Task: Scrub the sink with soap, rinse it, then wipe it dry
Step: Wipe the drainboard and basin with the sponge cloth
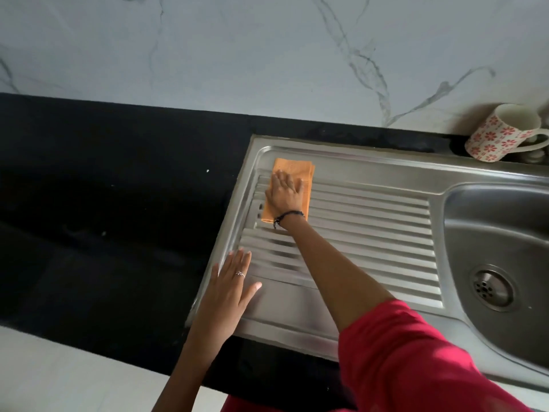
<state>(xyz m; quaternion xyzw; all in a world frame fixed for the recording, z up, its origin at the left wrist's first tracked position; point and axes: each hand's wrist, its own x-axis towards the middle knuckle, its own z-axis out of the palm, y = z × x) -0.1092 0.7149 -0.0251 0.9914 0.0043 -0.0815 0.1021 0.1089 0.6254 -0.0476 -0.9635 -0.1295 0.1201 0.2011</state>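
**Drying pass under way on drainboard; bowl not yet seen to**

The black tabletop (104, 188) is occupying the left of the view, with a few pale specks showing on it.

The left hand (230, 288) is lying flat at the 7 o'clock corner of the sink (371, 168), fingers straight and spread, holding nothing. It is pressing on the smooth margin of the steel, in my judgement as a brace.

The right hand (285, 193) is reaching across to the 11 o'clock corner of the ribbed drainboard (371, 221). Its palm is lying flat on a folded orange cloth (292, 169), fingers straight and close together, pressing the cloth down rather than gripping it. The cloth is resting on the upper ribs, with its far edge on the flat rim beyond them.

No suds are showing anywhere on the steel, so the scrub and rinse are judged complete and the wiping stage is in hand. The ribs are looking mostly dull and streak-free; whether any moisture is remaining in the channels cannot be told.

The bowl (505, 239), at 3 o'clock, is showing no cloth marks, and the drain (491, 288) is sitting open. The bowl, its rim and the near front margin are judged outstanding.

A flowered mug (502, 132) is standing at the 1 o'clock corner, near the sink's back edge, clear of the work.
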